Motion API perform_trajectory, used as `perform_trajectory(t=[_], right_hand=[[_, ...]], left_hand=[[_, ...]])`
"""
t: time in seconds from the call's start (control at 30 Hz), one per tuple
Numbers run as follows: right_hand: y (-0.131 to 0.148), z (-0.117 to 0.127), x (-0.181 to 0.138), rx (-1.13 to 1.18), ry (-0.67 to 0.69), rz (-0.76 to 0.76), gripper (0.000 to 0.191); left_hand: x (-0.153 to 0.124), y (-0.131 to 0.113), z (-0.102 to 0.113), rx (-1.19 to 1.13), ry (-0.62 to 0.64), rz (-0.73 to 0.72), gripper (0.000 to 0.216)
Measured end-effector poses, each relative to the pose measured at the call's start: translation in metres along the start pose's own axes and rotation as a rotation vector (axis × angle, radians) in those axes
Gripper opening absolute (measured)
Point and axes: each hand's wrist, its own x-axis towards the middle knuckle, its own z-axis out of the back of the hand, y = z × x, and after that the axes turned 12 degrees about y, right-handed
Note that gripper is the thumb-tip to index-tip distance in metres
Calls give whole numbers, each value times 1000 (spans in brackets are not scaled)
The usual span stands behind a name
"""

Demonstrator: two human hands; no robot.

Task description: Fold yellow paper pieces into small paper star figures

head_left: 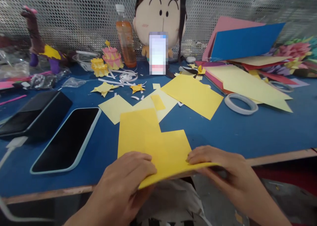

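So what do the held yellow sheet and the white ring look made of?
The yellow sheet, held by left hand and right hand: matte paper or thin card, flat colour, no gloss, cut edges. The white ring: probably tape roll, smooth pale band, hollow middle; type unclear.

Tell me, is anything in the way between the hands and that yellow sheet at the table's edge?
Nothing visible. The left hand and right hand both grip the yellow sheet at its near edge. The phone lies apart on the left, the tape roll off to the right.
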Motion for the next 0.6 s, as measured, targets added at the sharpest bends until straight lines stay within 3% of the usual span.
perform_trajectory(t=[0.1,0.2,0.27,0.33,0.47,0.6], right_hand=[[2,-5,6,44,-1,-199,12],[4,-12,12,89,-137,-341,13],[3,-16,15,50,-204,-388,27],[0,-17,18,-49,-178,-350,26],[-7,-15,21,-226,-60,-229,18],[-9,-13,24,-314,-18,-213,18]], left_hand=[[5,1,4,19,-5,118,13],[12,-1,3,-72,-47,265,28],[16,-2,2,-126,-76,330,40],[19,-3,0,-91,-111,364,45],[23,0,-2,133,-110,330,36],[23,7,-4,179,33,144,20]])
